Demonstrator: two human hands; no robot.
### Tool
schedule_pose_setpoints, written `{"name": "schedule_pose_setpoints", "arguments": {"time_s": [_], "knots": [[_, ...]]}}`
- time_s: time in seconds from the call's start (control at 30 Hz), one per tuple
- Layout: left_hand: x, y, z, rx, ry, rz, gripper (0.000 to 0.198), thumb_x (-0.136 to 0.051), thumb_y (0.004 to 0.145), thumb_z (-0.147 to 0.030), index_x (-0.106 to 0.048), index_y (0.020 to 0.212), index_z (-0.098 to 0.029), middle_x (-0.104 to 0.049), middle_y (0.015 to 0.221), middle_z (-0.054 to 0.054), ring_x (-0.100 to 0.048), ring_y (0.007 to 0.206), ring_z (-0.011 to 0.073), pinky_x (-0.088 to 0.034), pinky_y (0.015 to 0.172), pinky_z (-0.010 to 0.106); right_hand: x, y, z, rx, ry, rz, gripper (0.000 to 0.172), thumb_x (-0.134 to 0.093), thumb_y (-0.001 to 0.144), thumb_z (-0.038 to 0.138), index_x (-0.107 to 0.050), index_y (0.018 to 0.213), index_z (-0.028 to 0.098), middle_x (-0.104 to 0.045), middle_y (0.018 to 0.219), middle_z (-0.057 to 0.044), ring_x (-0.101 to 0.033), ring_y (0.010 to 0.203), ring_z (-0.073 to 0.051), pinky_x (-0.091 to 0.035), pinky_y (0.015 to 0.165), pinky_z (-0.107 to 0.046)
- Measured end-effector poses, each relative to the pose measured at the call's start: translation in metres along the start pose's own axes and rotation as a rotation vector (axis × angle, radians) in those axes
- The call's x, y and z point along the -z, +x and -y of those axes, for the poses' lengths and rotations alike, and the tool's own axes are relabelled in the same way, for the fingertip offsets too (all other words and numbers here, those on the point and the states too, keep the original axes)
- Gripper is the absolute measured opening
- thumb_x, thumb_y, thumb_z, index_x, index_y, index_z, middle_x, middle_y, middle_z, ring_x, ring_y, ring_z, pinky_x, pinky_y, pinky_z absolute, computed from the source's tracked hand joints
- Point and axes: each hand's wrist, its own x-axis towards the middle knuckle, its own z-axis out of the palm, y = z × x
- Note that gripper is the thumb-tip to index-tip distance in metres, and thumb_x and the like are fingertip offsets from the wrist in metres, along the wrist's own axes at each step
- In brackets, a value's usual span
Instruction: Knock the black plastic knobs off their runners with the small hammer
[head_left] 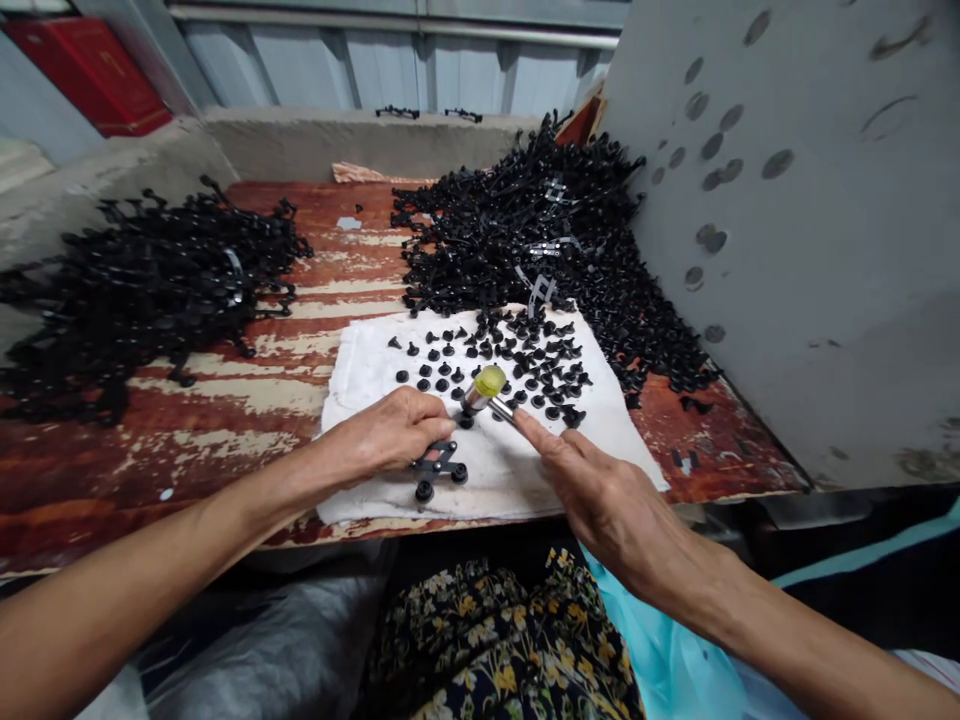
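Observation:
My right hand (592,480) is closed around the handle of a small hammer (491,383) with a yellow-green face. The hammer's head is over a black round-based piece on the white cloth (517,480); whether they touch I cannot tell. My left hand (405,430) is closed on a black linkage bracket (439,465), whose dark flat bars cross and carry round black feet at the near end. The bracket's far end is partly hidden by my fingers and the hammer. Beyond both hands, many loose black stud-like pieces (551,375) are spread over the cloth.
A big heap of black parts (495,225), with a few silvery brackets on it, lies at the back right. Another heap of black linkages (150,290) fills the left side. A grey spotted panel (787,230) bounds the right. The worn red-brown table (322,250) ends close to my lap.

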Motion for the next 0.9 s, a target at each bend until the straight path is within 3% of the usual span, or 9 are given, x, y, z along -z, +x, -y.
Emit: {"name": "schedule_pose_setpoints", "arguments": {"time_s": [0.17,0.3,0.43,0.53,0.7,0.77,0.83,0.9], "knots": [[0.001,-0.001,0.001,-0.019,-0.012,0.004,0.032,-0.050,0.075,-0.045,-0.049,0.058,-0.018,-0.044,0.052,-0.002,-0.034,0.049,0.0105,-0.025,0.047,0.024,0.001,-0.002,0.002,0.015,0.086,-0.157,0.071,-0.036,0.094,0.008,-0.012,0.156,0.032,-0.061,0.088,-0.006,-0.056,0.062,-0.016,-0.055,0.057,-0.029],[0.000,-0.001,0.001,-0.011,-0.003,-0.004,0.032,-0.050,0.074,-0.045,-0.049,0.057,-0.019,-0.042,0.052,-0.003,-0.033,0.049,0.0107,-0.025,0.047,0.024,-0.002,-0.002,0.000,0.038,0.027,-0.003,0.071,-0.035,0.090,0.004,-0.021,0.155,0.029,-0.058,0.082,-0.004,-0.049,0.049,-0.013,-0.051,0.046,-0.026],[-0.001,0.001,0.004,-0.009,-0.023,0.001,0.032,-0.050,0.073,-0.046,-0.049,0.057,-0.018,-0.042,0.052,-0.002,-0.033,0.049,0.0108,-0.024,0.047,0.024,-0.004,-0.001,-0.001,0.006,0.093,-0.120,0.069,-0.034,0.094,0.007,-0.015,0.156,0.031,-0.058,0.086,-0.004,-0.055,0.060,-0.015,-0.054,0.054,-0.027],[-0.002,0.002,0.005,-0.020,-0.012,-0.008,0.033,-0.051,0.073,-0.047,-0.050,0.057,-0.018,-0.044,0.052,-0.002,-0.034,0.050,0.0111,-0.025,0.048,0.024,-0.005,0.000,-0.002,0.027,0.034,-0.023,0.065,-0.033,0.093,0.007,-0.024,0.154,0.027,-0.058,0.081,-0.004,-0.052,0.051,-0.013,-0.052,0.048,-0.026],[0.001,0.001,0.005,-0.002,-0.028,-0.002,0.034,-0.050,0.073,-0.048,-0.048,0.057,-0.019,-0.040,0.051,-0.003,-0.032,0.049,0.0104,-0.025,0.047,0.023,-0.007,0.001,-0.005,-0.009,0.055,-0.039,0.058,-0.033,0.095,0.010,-0.032,0.151,0.022,-0.063,0.084,-0.007,-0.058,0.055,-0.015,-0.054,0.051,-0.028],[0.002,0.001,0.006,-0.018,-0.027,0.012,0.035,-0.050,0.074,-0.049,-0.048,0.057,-0.019,-0.040,0.051,-0.004,-0.032,0.048,0.0098,-0.024,0.047,0.023,-0.006,0.006,-0.005,-0.021,0.120,-0.009,0.053,-0.034,0.095,0.012,-0.040,0.146,0.022,-0.068,0.095,-0.010,-0.066,0.069,-0.018,-0.059,0.063,-0.032],[0.002,0.000,0.003,-0.061,-0.021,0.057,0.036,-0.050,0.076,-0.049,-0.048,0.058,-0.018,-0.040,0.052,-0.004,-0.032,0.049,0.0094,-0.025,0.047,0.023,-0.003,0.015,-0.004,-0.077,0.263,-0.065,0.047,-0.039,0.095,0.016,-0.045,0.141,0.020,-0.068,0.114,-0.012,-0.068,0.095,-0.021,-0.058,0.083,-0.037],[-0.001,-0.004,-0.003,-0.128,-0.027,0.134,0.035,-0.048,0.081,-0.047,-0.048,0.061,-0.018,-0.041,0.055,-0.004,-0.034,0.050,0.0092,-0.026,0.047,0.022,-0.002,0.025,-0.002,-0.170,0.427,-0.095,0.035,-0.048,0.094,0.024,-0.054,0.128,0.018,-0.068,0.114,-0.011,-0.066,0.098,-0.021,-0.056,0.084,-0.036]]}}
